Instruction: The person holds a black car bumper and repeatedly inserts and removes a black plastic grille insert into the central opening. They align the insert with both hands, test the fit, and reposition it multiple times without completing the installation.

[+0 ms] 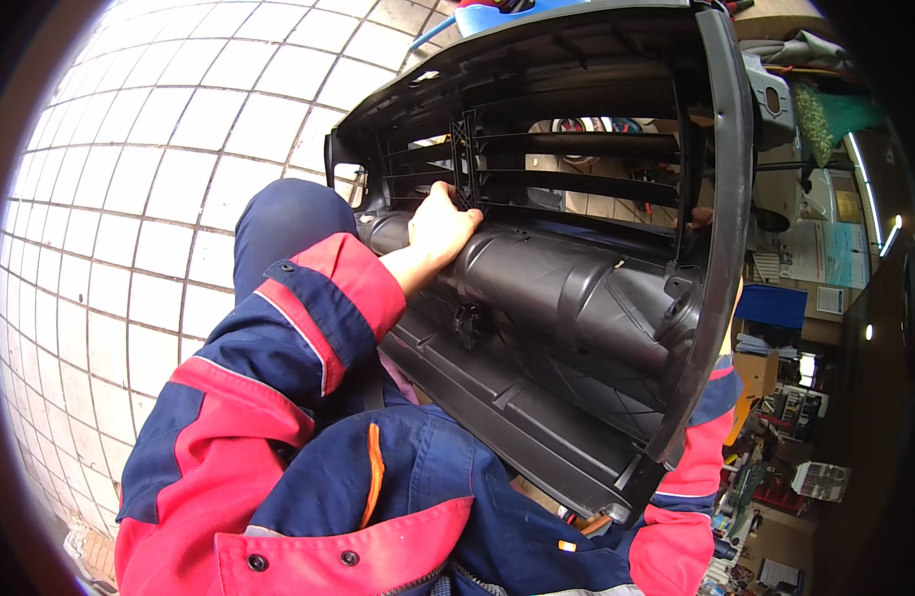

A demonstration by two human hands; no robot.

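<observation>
A large black plastic frame with horizontal slats, resembling a car's grille shutter, is tilted across my lap. A rounded black tube-like section runs along its inside. My left hand reaches into the frame, its fingers closed at the lower part of the slatted centre upright. The thumb points right above the rounded section; the fingertips are partly hidden. Beyond the right side rail, my right forearm passes behind the frame. Only a bit of my right hand shows between the slats and that rail, seemingly wrapped round the side.
White floor tiles spread out on the left. Past the frame's top lies a blue object. On the right are a cluttered work area with a cardboard box, a blue panel and wall posters. My bent left knee is beside the frame.
</observation>
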